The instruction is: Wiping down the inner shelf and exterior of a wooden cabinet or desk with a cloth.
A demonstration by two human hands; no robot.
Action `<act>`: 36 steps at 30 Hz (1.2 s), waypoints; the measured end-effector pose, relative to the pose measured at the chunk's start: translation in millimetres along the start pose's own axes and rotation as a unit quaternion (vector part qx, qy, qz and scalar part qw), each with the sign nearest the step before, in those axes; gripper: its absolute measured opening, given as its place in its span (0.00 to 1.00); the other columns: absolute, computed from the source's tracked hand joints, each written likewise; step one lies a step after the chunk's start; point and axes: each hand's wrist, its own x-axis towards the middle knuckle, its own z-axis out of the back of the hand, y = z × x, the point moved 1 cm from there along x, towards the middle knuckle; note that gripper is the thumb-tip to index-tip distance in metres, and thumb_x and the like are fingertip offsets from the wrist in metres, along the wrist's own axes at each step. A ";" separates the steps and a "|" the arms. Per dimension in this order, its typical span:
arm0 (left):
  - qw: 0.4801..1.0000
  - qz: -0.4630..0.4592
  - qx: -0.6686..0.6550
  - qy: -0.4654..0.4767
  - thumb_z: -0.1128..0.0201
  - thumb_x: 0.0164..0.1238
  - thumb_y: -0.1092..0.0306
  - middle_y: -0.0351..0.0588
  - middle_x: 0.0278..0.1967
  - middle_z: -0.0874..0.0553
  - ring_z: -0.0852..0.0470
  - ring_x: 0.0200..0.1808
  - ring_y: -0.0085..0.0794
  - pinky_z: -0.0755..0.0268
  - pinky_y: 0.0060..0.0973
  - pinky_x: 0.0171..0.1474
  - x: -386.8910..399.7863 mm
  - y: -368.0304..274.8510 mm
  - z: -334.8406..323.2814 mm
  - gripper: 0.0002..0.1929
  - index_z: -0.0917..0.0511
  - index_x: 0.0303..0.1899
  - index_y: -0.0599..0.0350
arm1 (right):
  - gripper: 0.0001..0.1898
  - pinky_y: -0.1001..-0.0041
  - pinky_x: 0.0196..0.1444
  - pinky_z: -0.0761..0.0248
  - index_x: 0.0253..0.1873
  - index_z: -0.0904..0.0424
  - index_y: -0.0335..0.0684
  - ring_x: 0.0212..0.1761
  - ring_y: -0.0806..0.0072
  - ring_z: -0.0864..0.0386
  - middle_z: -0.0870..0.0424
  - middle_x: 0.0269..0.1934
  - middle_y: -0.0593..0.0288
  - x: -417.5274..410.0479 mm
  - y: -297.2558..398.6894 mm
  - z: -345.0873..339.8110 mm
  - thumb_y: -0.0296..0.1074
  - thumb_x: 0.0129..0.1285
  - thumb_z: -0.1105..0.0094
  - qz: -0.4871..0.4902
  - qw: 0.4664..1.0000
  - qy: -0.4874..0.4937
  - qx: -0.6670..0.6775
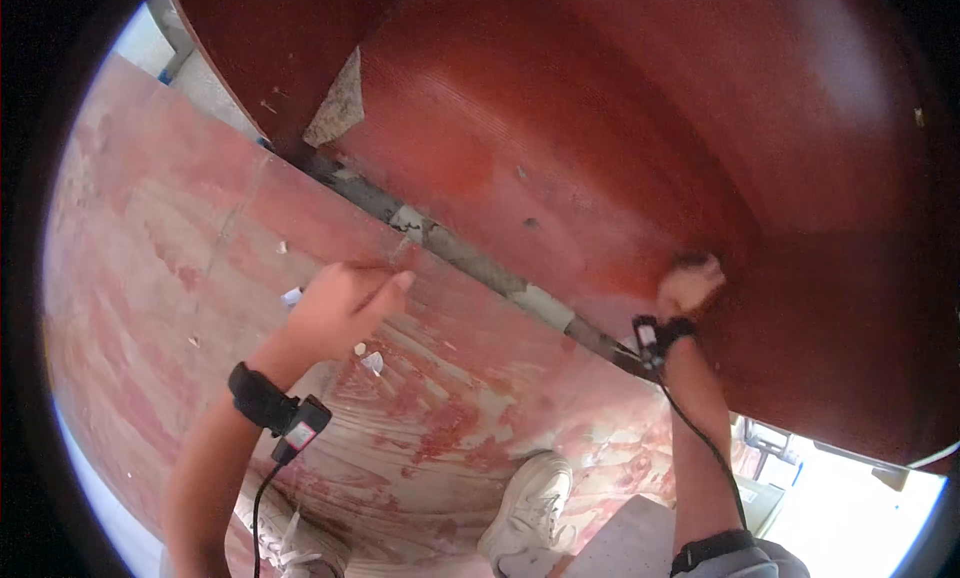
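Observation:
My left hand (346,309) hovers above a worn, red-stained board surface (450,398), its fingers curled and the thumb extended. Whether anything thin is between those fingers cannot be seen. My right hand (686,287) is blurred, in front of the dark red panels (570,97) near their right-hand corner. Something dark shows at its fingertips, too unclear to name, and contact with the panel cannot be told. Between the panels and the boards runs a narrow grey strip (472,263) with paler sections. Each wrist wears a black strap with a small cabled device (302,430).
White scraps (373,362) and small chips lie on the boards. My white shoes (529,503) stand at the bottom. A pale grey patch (339,103) shows at the panels' left corner. Beyond the panel's lower right edge are a bright area and blurred items (765,458).

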 end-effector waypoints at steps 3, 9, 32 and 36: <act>0.998 0.059 -0.022 0.006 0.45 0.79 0.59 0.59 0.24 0.19 0.19 0.28 0.56 0.28 0.43 0.35 -1.3 -1.8 4.4 0.21 0.19 0.28 0.65 | 0.17 0.54 0.63 0.30 0.60 0.23 0.43 0.60 0.49 0.25 0.24 0.58 0.47 7.2 99.5 26.1 0.30 0.69 0.52 -0.013 0.942 -0.148 0.301; 1.000 -0.007 0.009 0.011 0.44 0.78 0.61 0.58 0.23 0.19 0.19 0.27 0.54 0.28 0.41 0.34 11.3 -17.4 18.1 0.20 0.19 0.28 0.65 | 0.23 0.53 0.61 0.30 0.68 0.30 0.41 0.59 0.47 0.26 0.26 0.56 0.46 -13.8 237.7 100.4 0.28 0.68 0.51 0.237 0.895 -0.091 0.366; 0.982 -0.155 0.080 0.067 0.45 0.78 0.61 0.58 0.27 0.18 0.17 0.34 0.56 0.26 0.45 0.38 45.0 -23.4 -0.3 0.17 0.20 0.31 0.65 | 0.26 0.56 0.79 0.48 0.68 0.29 0.29 0.75 0.56 0.36 0.30 0.71 0.45 222.3 -205.2 193.8 0.41 0.73 0.51 0.111 0.916 -0.080 -0.378; 0.990 -0.110 0.049 0.067 0.44 0.77 0.62 0.57 0.27 0.18 0.17 0.34 0.56 0.26 0.45 0.38 49.0 -4.6 -9.4 0.17 0.20 0.31 0.65 | 0.25 0.56 0.79 0.51 0.68 0.28 0.29 0.76 0.56 0.38 0.30 0.70 0.45 211.0 -200.7 141.7 0.39 0.73 0.51 0.079 0.889 -0.106 -0.438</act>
